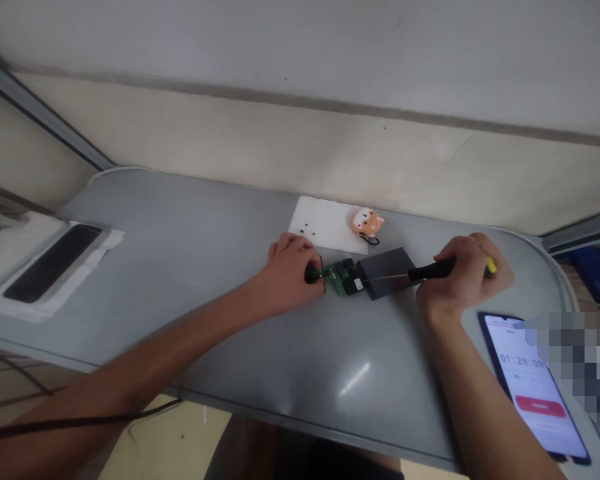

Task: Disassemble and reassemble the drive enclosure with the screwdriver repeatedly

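Observation:
My left hand (pixel 295 275) is closed around the left end of a small device with a green circuit board (pixel 335 279) and black parts, holding it against the table. In my right hand (pixel 466 272) is a screwdriver (pixel 433 269) with a black and yellow handle, pointing left. Its thin shaft crosses a dark flat rectangular piece (pixel 391 261), and the tip reaches the black part at the board's right end; whether it touches a screw is too small to tell. Behind the board lies a white sheet (pixel 327 225) with several tiny dark bits, probably screws.
An orange and white animal-shaped case (pixel 367 222) with a black carabiner rests on the sheet's right end. At the right edge lies a phone (pixel 535 390) showing a timer. A black phone-like slab (pixel 54 263) lies on white material at left. A wall rises behind the grey table (pixel 205 227).

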Demonstrator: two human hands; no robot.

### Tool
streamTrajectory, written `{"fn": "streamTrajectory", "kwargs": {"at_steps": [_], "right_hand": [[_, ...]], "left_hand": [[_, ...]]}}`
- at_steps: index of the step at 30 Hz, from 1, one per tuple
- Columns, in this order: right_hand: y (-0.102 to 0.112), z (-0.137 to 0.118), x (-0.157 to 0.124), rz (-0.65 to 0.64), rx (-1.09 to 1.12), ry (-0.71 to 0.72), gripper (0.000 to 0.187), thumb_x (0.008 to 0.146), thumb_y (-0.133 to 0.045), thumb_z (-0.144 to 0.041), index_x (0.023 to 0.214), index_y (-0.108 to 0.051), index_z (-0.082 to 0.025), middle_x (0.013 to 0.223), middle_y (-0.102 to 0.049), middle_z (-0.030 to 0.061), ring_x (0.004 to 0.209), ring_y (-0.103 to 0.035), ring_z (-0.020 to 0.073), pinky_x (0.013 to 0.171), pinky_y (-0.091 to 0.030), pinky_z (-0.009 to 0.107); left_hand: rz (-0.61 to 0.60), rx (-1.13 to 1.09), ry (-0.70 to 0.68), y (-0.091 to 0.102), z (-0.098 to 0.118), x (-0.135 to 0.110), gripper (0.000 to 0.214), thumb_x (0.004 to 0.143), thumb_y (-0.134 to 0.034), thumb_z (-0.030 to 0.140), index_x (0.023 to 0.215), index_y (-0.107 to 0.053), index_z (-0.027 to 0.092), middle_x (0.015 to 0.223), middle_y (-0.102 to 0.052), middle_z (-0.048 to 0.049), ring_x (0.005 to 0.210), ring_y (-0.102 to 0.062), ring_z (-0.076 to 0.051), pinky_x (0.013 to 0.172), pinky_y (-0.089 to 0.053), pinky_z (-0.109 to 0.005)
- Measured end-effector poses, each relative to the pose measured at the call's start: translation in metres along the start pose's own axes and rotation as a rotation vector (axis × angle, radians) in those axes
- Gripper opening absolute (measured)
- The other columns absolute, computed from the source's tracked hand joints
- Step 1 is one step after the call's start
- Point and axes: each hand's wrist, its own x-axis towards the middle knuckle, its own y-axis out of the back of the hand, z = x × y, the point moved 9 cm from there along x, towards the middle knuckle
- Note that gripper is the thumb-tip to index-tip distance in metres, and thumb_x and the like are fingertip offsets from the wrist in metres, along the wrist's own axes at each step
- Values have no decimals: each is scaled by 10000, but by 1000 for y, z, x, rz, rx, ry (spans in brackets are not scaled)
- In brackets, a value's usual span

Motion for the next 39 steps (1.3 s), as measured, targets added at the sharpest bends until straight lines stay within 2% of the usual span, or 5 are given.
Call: {"fn": "streamTrajectory", "kwargs": {"at_steps": [9,15,21,31,39], "right_hand": [[-3,1,0,-24,-42,-37,307,757,-511,-192,459,-440,-211,462,-321,-31,496,-334,104,538,-186,308],[-10,-2,-8,-113,-23,-48,311,780,-533,-156,482,-474,-220,477,-345,-33,503,-347,111,518,-190,319],[-19,-6,-21,-173,41,-44,375,917,-553,-185,545,-518,-218,524,-389,-37,517,-372,115,526,-235,322],[-53,-17,-48,-560,-9,31,498,1077,-479,-485,688,-621,-208,649,-584,-4,603,-523,121,591,-404,288],[-28,-13,-29,-321,-24,-35,454,1013,-507,-279,562,-519,-219,547,-440,-25,513,-428,121,527,-285,315]], "left_hand": [[-29,-82,-66,25,-10,-4,150,942,-671,349,1046,-715,252,929,-749,-6,906,-674,-236,1073,-463,-520],[-37,-242,64,30,-35,-11,187,921,-692,389,1027,-760,251,918,-790,-3,766,-682,-202,684,-518,-330],[51,-233,71,26,-20,-53,199,964,-687,430,1074,-755,279,960,-802,7,930,-712,-250,784,-552,-369],[142,161,-380,-5,23,-84,194,1078,-570,319,1128,-721,209,945,-781,-46,964,-671,-248,867,-488,-420],[338,225,-390,19,4,-88,172,1024,-607,223,1145,-724,256,1157,-753,-77,1065,-668,-259,925,-517,-433]]}}
